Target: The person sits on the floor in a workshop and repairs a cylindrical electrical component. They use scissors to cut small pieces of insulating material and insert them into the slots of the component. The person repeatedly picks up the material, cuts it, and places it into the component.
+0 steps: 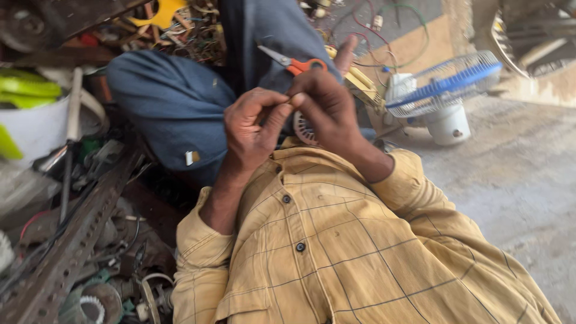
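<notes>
Along the left edge of the frame a white tub (36, 129) sits among green plastic pieces, and below it a perforated metal bar (72, 240) runs down through a heap of wires and small motor parts toward the lower left.

Near the middle, the left hand (252, 129) is raised in front of the yellow checked shirt (336, 252), its thumb and forefinger pinched together on something too small to make out. Whatever it pinches sits right where the two hands meet, just above centre.

The right hand (327, 105) touches the left at the fingertips. Its fingers are curled closed, and the orange-handled scissors (294, 63) hang from them, handle at the knuckles and the shut blades pointing toward the upper left over the blue trousers (180, 102). Just under the right hand a small round white ribbed part (305, 129) peeks out; I cannot tell whether either hand is holding it.

In the upper right of the frame a small fan (447, 90) with a blue-rimmed wire grille and a white base lies on the concrete floor (516, 180), well apart from the hands, with loose coloured wires (384, 24) above it.
</notes>
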